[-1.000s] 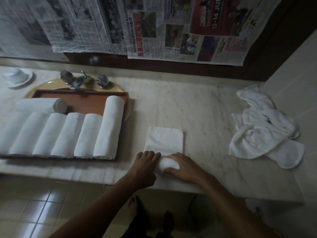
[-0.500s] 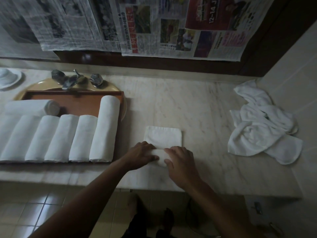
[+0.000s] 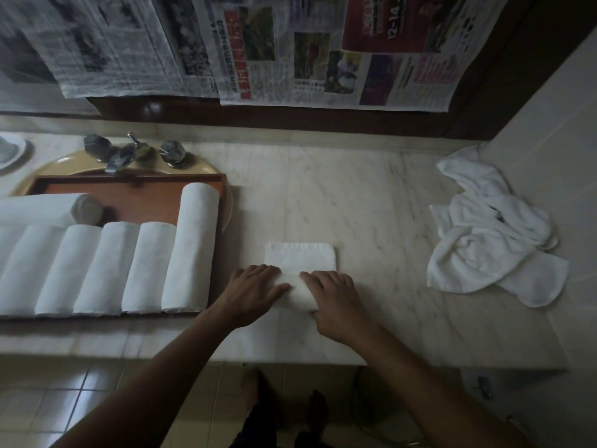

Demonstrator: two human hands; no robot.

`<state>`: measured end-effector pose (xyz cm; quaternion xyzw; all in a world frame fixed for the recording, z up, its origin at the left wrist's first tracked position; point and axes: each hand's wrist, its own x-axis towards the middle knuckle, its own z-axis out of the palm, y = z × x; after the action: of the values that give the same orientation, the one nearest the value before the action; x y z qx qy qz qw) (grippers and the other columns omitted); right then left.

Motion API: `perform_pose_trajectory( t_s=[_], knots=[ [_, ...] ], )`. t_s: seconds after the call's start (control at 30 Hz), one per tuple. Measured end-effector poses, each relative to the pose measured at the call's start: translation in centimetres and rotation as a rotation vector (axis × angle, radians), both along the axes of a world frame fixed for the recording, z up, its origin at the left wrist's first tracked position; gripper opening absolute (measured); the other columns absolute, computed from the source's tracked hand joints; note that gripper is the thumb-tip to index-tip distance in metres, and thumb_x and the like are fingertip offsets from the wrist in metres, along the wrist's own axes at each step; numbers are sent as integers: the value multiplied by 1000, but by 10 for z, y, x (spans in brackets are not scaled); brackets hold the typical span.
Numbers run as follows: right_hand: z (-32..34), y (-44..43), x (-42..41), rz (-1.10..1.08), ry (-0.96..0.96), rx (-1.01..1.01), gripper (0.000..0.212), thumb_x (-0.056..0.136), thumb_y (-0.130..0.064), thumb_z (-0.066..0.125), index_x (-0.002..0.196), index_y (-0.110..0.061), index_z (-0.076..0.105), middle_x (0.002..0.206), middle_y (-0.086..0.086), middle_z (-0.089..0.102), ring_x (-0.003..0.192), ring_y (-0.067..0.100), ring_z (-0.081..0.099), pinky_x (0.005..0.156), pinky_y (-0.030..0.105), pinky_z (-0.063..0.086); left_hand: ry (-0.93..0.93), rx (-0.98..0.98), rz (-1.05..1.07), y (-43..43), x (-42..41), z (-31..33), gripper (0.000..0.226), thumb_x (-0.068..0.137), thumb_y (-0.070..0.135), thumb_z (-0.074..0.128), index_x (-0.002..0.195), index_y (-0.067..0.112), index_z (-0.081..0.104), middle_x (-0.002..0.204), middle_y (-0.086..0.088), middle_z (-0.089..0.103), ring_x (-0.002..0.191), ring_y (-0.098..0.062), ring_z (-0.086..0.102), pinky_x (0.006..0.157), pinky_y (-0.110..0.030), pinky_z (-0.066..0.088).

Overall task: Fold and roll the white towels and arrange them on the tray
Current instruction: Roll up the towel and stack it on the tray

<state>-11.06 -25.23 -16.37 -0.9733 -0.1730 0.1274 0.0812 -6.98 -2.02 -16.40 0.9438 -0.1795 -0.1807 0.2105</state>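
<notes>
towel (image 3: 300, 257) half rolled on surface (image 3: 371, 205), right of tray (image 3: 129, 181)
left hand (image 3: 255, 292), right hand (image 3: 336, 302) curl over its roll; several rolls (image 3: 190, 247) on tray, pile (image 3: 491, 240) far right unfolded.

Our left hand (image 3: 255, 294) and right hand (image 3: 336, 302) cover both ends of the half-rolled towel (image 3: 298, 287). At nine o'clock the view's edge cuts off the tray (image 3: 129, 180) and its leftmost rolled towels (image 3: 13, 253). At twelve o'clock the newspaper (image 3: 290, 50) print is too small for us to read.
</notes>
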Motion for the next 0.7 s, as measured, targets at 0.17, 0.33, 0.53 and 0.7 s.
perform_pose_trajectory(
  t_s=[0.17,0.33,0.53,0.7],
  knots=[
    [14,-5,-8,39,175,32,81,90,-40,67,158,-28,25,154,-1,38,137,23,38,112,43,33,161,-201,176,7,-32,1,55,95,75,35,126,33,50,125,6,58,112,-16,55,96,-43,45],
    [21,-9,-12,65,332,27,81,88,-40,70,157,-30,27,155,-2,35,138,24,36,113,46,35,234,-346,428,-8,-58,-3,28,99,47,61,115,25,63,114,2,62,97,-10,60,71,-25,46],
    [26,-1,-14,-8,223,17,92,81,-38,70,160,-29,22,161,1,26,148,28,24,120,49,21,303,-356,571,-13,-49,-2,20,92,44,68,101,27,68,107,-2,66,92,-14,62,67,-28,44],
    [14,27,-80,1,-98,143,87,73,-23,73,153,-21,40,158,9,42,148,35,37,120,61,25,369,-401,628,-13,-44,2,28,82,51,66,96,27,70,103,-3,66,87,-17,65,63,-28,47]
  ],
)
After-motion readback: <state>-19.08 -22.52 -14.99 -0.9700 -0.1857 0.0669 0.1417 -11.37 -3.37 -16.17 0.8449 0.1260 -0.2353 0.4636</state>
